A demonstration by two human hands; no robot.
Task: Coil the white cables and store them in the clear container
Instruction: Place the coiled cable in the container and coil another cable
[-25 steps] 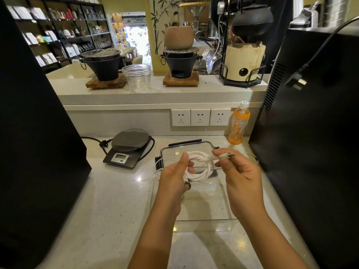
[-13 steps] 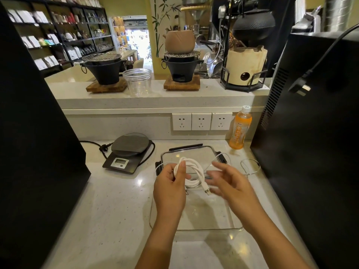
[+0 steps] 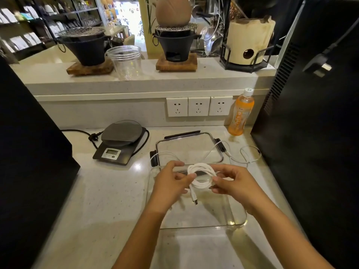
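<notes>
Both hands — left hand (image 3: 171,181) and right hand (image 3: 233,183) — pinch the coiled white cable (image 3: 202,176) over the clear container (image 3: 196,226); its loose plug end (image 3: 194,200) dangles, so the coil may spring open when released.

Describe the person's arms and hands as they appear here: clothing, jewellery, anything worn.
Both forearms are bare up to the bottom edge of the picture; no sleeve shows. The left hand and the right hand are bare too: no gloves, and no rings, watch or bracelet show on the visible sides of the fingers and wrists. The fingernails look short and unpainted. No markings can be seen.
</notes>
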